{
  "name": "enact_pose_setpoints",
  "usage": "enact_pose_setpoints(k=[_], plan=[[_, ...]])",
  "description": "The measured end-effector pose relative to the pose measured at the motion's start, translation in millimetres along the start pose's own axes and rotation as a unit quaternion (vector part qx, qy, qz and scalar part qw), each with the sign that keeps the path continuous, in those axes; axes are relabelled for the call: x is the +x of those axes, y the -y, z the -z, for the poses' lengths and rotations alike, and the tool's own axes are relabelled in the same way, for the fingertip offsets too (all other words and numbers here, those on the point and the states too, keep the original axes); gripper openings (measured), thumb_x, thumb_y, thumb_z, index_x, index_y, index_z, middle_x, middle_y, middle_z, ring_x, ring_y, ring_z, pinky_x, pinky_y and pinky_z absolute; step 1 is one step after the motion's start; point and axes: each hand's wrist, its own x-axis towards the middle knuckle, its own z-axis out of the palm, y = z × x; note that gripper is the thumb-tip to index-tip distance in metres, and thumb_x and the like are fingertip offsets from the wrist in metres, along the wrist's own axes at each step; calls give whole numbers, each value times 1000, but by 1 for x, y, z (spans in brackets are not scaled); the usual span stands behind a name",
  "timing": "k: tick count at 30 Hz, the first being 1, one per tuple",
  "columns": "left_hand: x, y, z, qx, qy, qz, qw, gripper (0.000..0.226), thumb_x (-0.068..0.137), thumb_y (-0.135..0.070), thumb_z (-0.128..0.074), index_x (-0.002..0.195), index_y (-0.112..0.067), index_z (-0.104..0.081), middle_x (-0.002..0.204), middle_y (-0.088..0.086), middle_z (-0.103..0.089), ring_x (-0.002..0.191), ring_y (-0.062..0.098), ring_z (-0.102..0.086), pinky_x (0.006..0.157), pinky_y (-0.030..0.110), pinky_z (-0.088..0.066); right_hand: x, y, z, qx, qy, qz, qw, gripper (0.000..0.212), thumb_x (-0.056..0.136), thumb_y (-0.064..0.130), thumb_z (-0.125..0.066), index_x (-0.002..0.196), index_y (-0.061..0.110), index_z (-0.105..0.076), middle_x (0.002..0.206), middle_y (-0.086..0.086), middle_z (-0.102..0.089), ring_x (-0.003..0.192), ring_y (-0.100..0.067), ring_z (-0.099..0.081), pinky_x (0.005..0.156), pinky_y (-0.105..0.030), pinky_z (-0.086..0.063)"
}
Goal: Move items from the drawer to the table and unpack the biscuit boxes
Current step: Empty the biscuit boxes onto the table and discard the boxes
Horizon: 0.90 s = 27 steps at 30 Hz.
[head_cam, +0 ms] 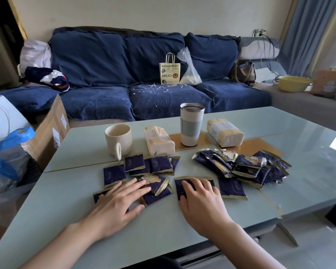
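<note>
Navy biscuit packets (pixel 241 166) under flat left hand (pixel 116 199), right hand (pixel 200 199); mug (pixel 118 139), tumbler (pixel 191 124) behind.

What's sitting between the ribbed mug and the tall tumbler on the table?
An opened tissue pack marked "Face" lies between the mug and tumbler, seen in the head view.

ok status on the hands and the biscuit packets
Left hand flat on biscuit packets, open. Right hand flat on single packet. Heaped packets right. Ribbed mug, tissue packs behind; nothing blocking.
</note>
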Motion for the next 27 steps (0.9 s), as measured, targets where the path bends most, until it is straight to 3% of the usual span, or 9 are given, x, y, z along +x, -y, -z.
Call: enact_pose_setpoints(k=[3, 6, 10, 12, 16, 19, 23, 25, 27], plan=[[-1, 2, 1, -30, -30, -4, 999, 79, 80, -84, -7, 140, -46, -42, 150, -31, -22, 144, -5, -13, 117, 15, 2, 3, 3, 1, 69, 12, 37, 997, 44, 84, 36, -43, 120, 16, -60, 125, -2, -59, 115, -29, -54, 89, -39, -51], [-2, -1, 4, -28, -42, -12, 999, 77, 80, -84, -15, 135, -40, -46, 145, -33, -25, 139, -12, -13, 116, 14, 1, 11, -6, -2, 132, 29, 43, 990, 43, 95, 33, -48, 134, 16, -46, 141, 0, -43, 132, -22, -36, 102, -27, -39], [0, -5, 7, -35, -64, -16, 997, 56, 86, -73, -34, 125, -35, -48, 135, -27, -39, 125, -8, -36, 106, 14, -26, 14, -14, -4, 94, -19, 45, 994, 27, 83, 39, -65, 95, 14, -60, 111, -2, -60, 106, -27, -57, 86, -33, -50], [-1, -6, 7, -41, -71, -22, 996, 51, 88, -69, -39, 127, -37, -46, 129, -27, -39, 118, -7, -41, 97, 13, -33, 12, -13, 1, 64, -28, 40, 997, 29, 82, 45, -62, 88, 16, -60, 104, 0, -62, 98, -27, -60, 81, -37, -53], [-1, -6, 5, -38, -91, -43, 994, 48, 92, -57, -47, 132, -32, -52, 131, -18, -47, 122, -2, -41, 101, 2, -20, 9, -8, 2, 62, 16, 62, 996, 33, 94, 49, -40, 113, 25, -52, 124, 7, -53, 115, -26, -50, 93, -41, -44], [1, -3, 2, -6, -101, -62, 993, 46, 95, -50, -43, 133, -26, -56, 132, -11, -54, 126, 4, -44, 111, 12, -20, 10, -1, -3, 55, 29, 103, 993, 40, 91, 49, -39, 122, 27, -54, 134, 7, -53, 128, -29, -44, 100, -49, -40], [3, 2, -6, 21, -79, -27, 996, 63, 96, -64, -18, 145, -33, -43, 147, -15, -44, 142, 8, -32, 117, 24, -8, 13, 0, -5, 56, 66, 132, 987, 50, 96, 46, -40, 143, 27, -39, 153, 2, -34, 144, -30, -21, 113, -47, -25], [6, 0, -6, 32, -80, -14, 996, 65, 94, -66, -21, 147, -33, -38, 152, -16, -37, 145, 7, -24, 118, 26, -4, 14, -4, -3, 79, 55, 131, 987, 51, 96, 45, -42, 144, 26, -40, 153, 1, -34, 145, -30, -19, 115, -47, -24], [11, -9, -2, 31, -104, -11, 994, 64, 93, -63, -30, 145, -29, -43, 150, -14, -40, 143, 9, -30, 119, 30, -14, 16, -13, 3, 106, 34, 115, 987, 49, 96, 42, -45, 142, 24, -45, 148, 1, -42, 142, -30, -26, 116, -45, -25]])
